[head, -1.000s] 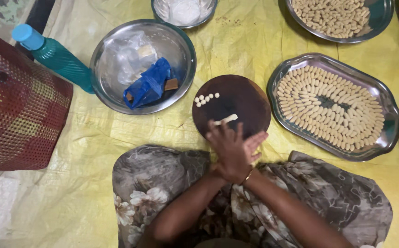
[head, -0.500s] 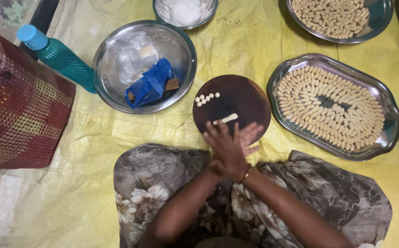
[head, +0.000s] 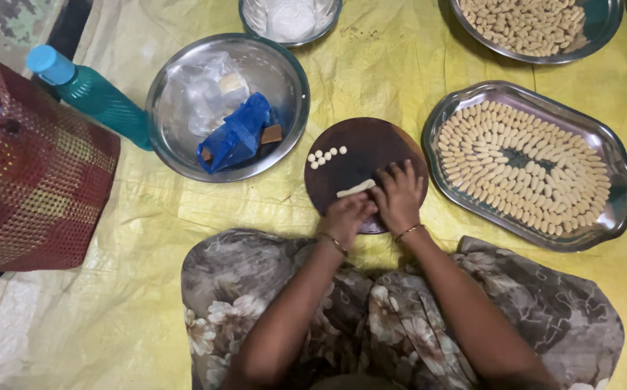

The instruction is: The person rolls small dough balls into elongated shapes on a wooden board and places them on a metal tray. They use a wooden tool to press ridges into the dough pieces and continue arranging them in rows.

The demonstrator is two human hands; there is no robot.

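Nearest the camera, the person's lap is covered in a grey flowered cloth [head: 414, 318], and both forearms reach forward from it. The left hand [head: 347, 217] lies curled at the near edge of a round dark wooden board [head: 349, 144], its fingers drawn together against the near end of a short pale strip of dough [head: 356, 188]. The right hand [head: 400, 195] rests just beside it on the board, fingers slightly spread and laid flat, their tips beside the strip's other end. A bangle sits on each wrist. Farther up the board lies a small row of little dough balls [head: 326, 156].

Everything sits on a yellow sheet [head: 371, 79] spread over the floor. To the right of the board, a scalloped steel tray [head: 616, 180] holds rows of shaped pale pieces. To the left, a round steel bowl [head: 176, 87] holds a crumpled blue packet [head: 237, 133] and a clear plastic bag [head: 201, 90]. Beyond it to the left lies a teal bottle [head: 97, 97] with a blue cap, beside a red woven basket [head: 32, 180]. Farthest away are a small bowl of white powder [head: 290, 18] and a second tray of pieces [head: 602, 22].
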